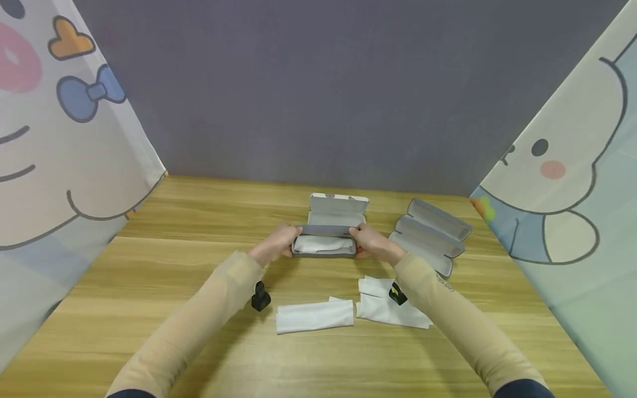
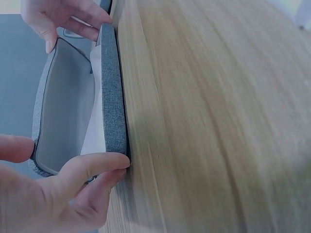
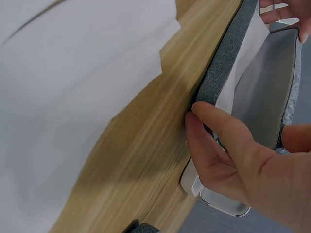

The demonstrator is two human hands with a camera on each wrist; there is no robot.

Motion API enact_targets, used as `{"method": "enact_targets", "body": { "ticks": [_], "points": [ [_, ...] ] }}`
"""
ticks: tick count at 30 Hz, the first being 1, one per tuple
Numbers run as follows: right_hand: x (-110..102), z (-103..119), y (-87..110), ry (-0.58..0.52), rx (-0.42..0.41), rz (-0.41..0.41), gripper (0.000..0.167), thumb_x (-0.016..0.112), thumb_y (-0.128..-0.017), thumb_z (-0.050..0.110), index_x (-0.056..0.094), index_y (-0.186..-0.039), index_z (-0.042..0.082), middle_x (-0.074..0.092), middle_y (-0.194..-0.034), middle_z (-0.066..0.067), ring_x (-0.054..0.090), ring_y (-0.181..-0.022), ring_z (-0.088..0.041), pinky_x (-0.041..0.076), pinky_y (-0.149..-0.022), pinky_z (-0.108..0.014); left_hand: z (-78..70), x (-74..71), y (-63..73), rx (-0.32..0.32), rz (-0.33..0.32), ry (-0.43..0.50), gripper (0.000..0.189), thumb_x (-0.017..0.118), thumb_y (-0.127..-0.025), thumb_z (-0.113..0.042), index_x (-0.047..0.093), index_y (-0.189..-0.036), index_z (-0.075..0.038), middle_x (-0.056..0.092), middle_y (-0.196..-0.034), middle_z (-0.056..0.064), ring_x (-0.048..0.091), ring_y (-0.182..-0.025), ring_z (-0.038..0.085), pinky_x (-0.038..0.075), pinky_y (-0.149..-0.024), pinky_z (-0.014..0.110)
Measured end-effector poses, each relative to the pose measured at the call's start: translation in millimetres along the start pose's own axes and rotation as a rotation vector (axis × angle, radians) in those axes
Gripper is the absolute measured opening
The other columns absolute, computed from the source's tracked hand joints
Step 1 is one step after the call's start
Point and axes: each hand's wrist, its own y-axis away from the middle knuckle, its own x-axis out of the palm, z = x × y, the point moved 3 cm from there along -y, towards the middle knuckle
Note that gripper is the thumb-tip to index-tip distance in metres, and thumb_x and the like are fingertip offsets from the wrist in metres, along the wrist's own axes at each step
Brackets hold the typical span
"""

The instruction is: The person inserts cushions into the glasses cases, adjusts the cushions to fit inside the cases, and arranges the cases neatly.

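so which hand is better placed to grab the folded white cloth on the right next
Probably the right hand: the folded white cloth lies on that side, by the right sleeve, whereas the left hand would likely reach across. Both grip the open gray glasses case, so the right must release first.

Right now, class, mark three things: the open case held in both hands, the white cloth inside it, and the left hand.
Held case (image 2: 112,87), left wrist view: outer wall of its base.
White cloth (image 1: 322,244), head view: its folded middle.
Left hand (image 1: 276,242), head view: back of the hand.
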Motion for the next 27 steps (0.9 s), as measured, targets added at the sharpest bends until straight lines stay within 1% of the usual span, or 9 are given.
{"method": "enact_targets", "body": {
  "ticks": [5,10,16,20,23,27],
  "points": [
    [0.2,-0.4,0.2,0.001,-0.002,0.002,0.04,0.026,-0.107,0.026,0.032,-0.131,-0.005,0.042,-0.12,-0.025,0.049,-0.102,-0.028,0.05,-0.095,-0.045,1.0,1.3,1.1,0.005,-0.009,0.016,0.052,0.032,-0.103,-0.021,0.023,-0.142,0.012,0.035,-0.144,0.03,0.043,-0.129,0.04,0.04,-0.107,0.055],
    [0.7,-0.8,1.8,-0.003,0.001,0.006,0.036,0.027,-0.106,0.023,0.033,-0.128,-0.005,0.042,-0.116,-0.022,0.047,-0.098,-0.025,0.05,-0.092,-0.042,2.3,2.2,0.4,-0.001,-0.026,-0.009,0.054,0.034,-0.103,-0.019,0.02,-0.144,0.012,0.031,-0.147,0.03,0.04,-0.133,0.04,0.041,-0.106,0.054],
    [2.0,0.1,3.5,-0.009,-0.006,0.019,0.033,0.026,-0.106,0.022,0.033,-0.124,-0.005,0.04,-0.108,-0.018,0.044,-0.092,-0.023,0.05,-0.087,-0.039,3.8,1.5,0.6,-0.009,-0.025,-0.022,0.056,0.034,-0.103,-0.02,0.016,-0.146,0.011,0.028,-0.149,0.029,0.037,-0.135,0.04,0.04,-0.107,0.053],
    [2.0,-0.4,2.8,-0.01,-0.008,0.026,0.032,0.026,-0.107,0.022,0.033,-0.122,-0.005,0.04,-0.108,-0.018,0.044,-0.093,-0.024,0.05,-0.09,-0.041,3.4,1.1,1.4,-0.01,-0.017,-0.034,0.059,0.034,-0.103,-0.021,0.012,-0.148,0.009,0.024,-0.152,0.028,0.034,-0.138,0.04,0.04,-0.108,0.053],
    [1.8,-1.0,2.1,-0.011,-0.007,0.027,0.027,0.026,-0.107,0.021,0.033,-0.117,-0.003,0.038,-0.107,-0.017,0.043,-0.094,-0.024,0.049,-0.09,-0.042,2.9,1.2,1.9,-0.008,-0.006,-0.042,0.061,0.034,-0.103,-0.021,0.008,-0.15,0.008,0.02,-0.155,0.027,0.029,-0.141,0.041,0.039,-0.108,0.053],
    [1.9,-1.6,1.6,-0.01,-0.002,0.026,0.02,0.026,-0.106,0.021,0.031,-0.107,0.002,0.034,-0.1,-0.013,0.04,-0.09,-0.022,0.048,-0.085,-0.04,2.5,1.4,2.0,-0.004,0.004,-0.04,0.062,0.034,-0.102,-0.019,0.006,-0.15,0.008,0.017,-0.156,0.027,0.026,-0.142,0.042,0.037,-0.109,0.054]
  ]
}}
